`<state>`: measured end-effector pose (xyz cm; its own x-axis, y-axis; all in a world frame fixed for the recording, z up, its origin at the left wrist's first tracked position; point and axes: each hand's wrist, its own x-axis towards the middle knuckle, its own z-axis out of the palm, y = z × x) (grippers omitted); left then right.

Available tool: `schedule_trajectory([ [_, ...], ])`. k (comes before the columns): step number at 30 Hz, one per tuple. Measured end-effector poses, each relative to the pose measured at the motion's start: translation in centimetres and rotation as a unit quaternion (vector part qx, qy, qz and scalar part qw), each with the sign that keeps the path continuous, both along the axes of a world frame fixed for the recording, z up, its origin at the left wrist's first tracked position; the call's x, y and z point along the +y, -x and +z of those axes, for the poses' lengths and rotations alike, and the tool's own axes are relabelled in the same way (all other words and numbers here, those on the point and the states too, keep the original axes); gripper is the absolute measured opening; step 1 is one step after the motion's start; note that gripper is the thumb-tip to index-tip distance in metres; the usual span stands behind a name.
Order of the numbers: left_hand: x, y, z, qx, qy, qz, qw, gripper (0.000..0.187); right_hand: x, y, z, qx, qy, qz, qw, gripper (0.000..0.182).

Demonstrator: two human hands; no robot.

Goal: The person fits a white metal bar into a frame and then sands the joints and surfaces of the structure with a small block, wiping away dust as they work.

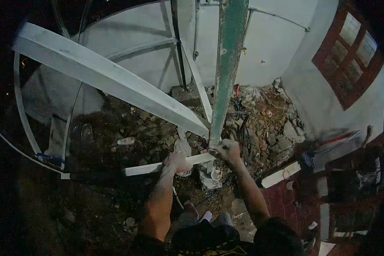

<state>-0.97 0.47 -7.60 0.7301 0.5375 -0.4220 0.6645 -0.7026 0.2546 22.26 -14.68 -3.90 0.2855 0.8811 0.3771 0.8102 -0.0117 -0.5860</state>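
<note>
My left hand (pixel 177 163) is closed around a white metal bar (pixel 144 169) that runs roughly level in front of me. My right hand (pixel 228 152) is closed, with its fingers bent, where the bar's right end meets the lower part of a green, worn post (pixel 228 64). What its fingers hold, if anything, is too small to make out. A wide white beam (pixel 111 77) slopes down from the upper left to the same joint. Below the bar, between my hands, is a small white cup-like container (pixel 216 174).
Broken rubble (pixel 269 123) covers the ground beyond the frame. Thin curved metal bars (pixel 23 102) rise at the left. A white board (pixel 281 175) lies on red floor tiles (pixel 286 198) at the right. A brown wooden window (pixel 350 53) is in the right wall.
</note>
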Motion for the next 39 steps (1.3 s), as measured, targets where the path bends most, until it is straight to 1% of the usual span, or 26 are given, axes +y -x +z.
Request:
schedule_trajectory([
  [2,1.1,-1.1,1.0,-0.008,-0.041,0.009,0.999,0.077,1.0,-0.9,-0.4,0.014,-0.008,0.017,1.000,0.024],
  [4,0.1,-0.3,4.0,0.022,0.059,0.015,0.998,0.082,0.1,0.0,-0.2,-0.006,-0.088,0.061,0.994,0.019],
  [6,-0.4,0.2,3.8,-0.021,0.042,0.002,0.999,0.083,0.2,-0.1,1.1,-0.010,-0.042,0.071,0.997,0.017],
  [7,0.3,0.4,-0.2,-0.056,0.026,-0.004,0.998,0.081,-0.3,0.5,3.3,0.023,-0.065,0.060,0.996,0.017],
  [8,1.0,0.1,-2.2,-0.097,0.005,-0.008,0.995,0.078,0.1,0.4,4.7,0.050,-0.093,0.050,0.993,0.017],
  [9,-0.1,-0.4,2.5,-0.027,-0.010,-0.021,0.999,0.072,0.6,-0.1,4.9,0.053,-0.086,0.051,0.994,0.017],
  [10,0.2,-0.7,2.5,-0.024,0.000,-0.017,1.000,0.072,0.9,-0.4,4.9,0.032,-0.062,0.016,0.997,0.018],
  [11,0.2,-0.2,2.3,-0.031,0.027,-0.012,0.999,0.072,0.2,0.1,4.5,0.015,-0.038,-0.023,0.999,0.018],
  [12,0.2,-0.1,2.1,-0.044,0.048,-0.009,0.998,0.072,-0.3,0.4,3.6,0.018,-0.033,-0.026,0.999,0.018],
  [14,0.1,-0.3,2.0,-0.007,0.019,-0.010,1.000,0.073,0.1,0.0,1.0,-0.033,-0.040,0.036,0.998,0.020],
  [16,-0.2,-0.1,2.9,-0.054,0.037,0.013,0.998,0.056,0.1,0.1,-0.3,-0.016,-0.051,0.032,0.998,0.020],
  [17,-0.2,-0.1,3.3,-0.054,0.036,0.014,0.998,0.056,0.1,-0.2,-0.7,-0.025,-0.040,0.021,0.999,0.020],
  [18,-0.3,0.0,3.8,-0.052,0.022,-0.008,0.998,0.066,0.4,-0.3,-0.9,-0.033,-0.028,0.009,0.999,0.019],
  [19,-0.1,-0.1,4.1,-0.051,0.008,-0.030,0.998,0.075,0.3,0.4,2.3,-0.026,-0.085,0.028,0.996,0.024],
  [20,0.4,-0.5,3.9,-0.051,0.008,-0.027,0.998,0.075,0.5,0.1,4.3,-0.027,-0.084,0.031,0.996,0.024],
  [22,0.4,-0.6,3.0,0.030,0.038,-0.023,0.999,0.078,0.5,-0.6,6.7,-0.057,-0.107,0.004,0.993,0.030],
  [23,-0.5,0.0,2.4,0.039,0.052,-0.024,0.998,0.078,0.6,0.5,6.8,0.020,-0.134,-0.014,0.991,0.037],
  [25,0.1,-0.8,3.8,0.030,0.030,-0.006,0.999,0.077,0.8,0.3,5.2,0.030,-0.111,-0.023,0.993,0.036],
  [27,-0.7,-0.4,4.4,0.024,0.018,-0.007,1.000,0.074,0.2,0.3,1.9,0.050,-0.078,-0.037,0.995,0.035],
  [28,-0.6,-0.5,4.8,0.015,-0.005,-0.011,1.000,0.071,0.5,-0.2,-0.3,0.044,-0.077,-0.018,0.996,0.032],
  [30,-0.4,0.2,1.5,-0.003,0.003,0.000,1.000,0.069,0.2,-0.7,-3.3,0.032,-0.076,0.008,0.997,0.028],
  [32,1.2,-0.9,1.7,-0.038,0.000,0.024,0.999,0.067,0.3,-1.5,-1.8,-0.008,-0.087,0.029,0.996,0.024],
  [34,0.3,-0.1,2.3,-0.049,0.011,-0.008,0.999,0.065,-0.6,-0.3,0.8,0.036,-0.019,0.018,0.999,0.021],
  [35,0.4,-0.4,2.1,-0.017,0.014,0.008,1.000,0.063,0.2,-1.3,0.3,-0.001,-0.056,0.000,0.998,0.024],
  [38,-0.3,-0.3,4.3,-0.015,0.050,0.032,0.998,0.062,0.7,-0.5,5.8,0.012,-0.051,-0.017,0.998,0.033],
  [39,-0.4,-0.1,4.3,-0.014,0.049,0.030,0.998,0.062,1.2,-0.1,5.0,0.081,-0.105,0.006,0.991,0.041],
])
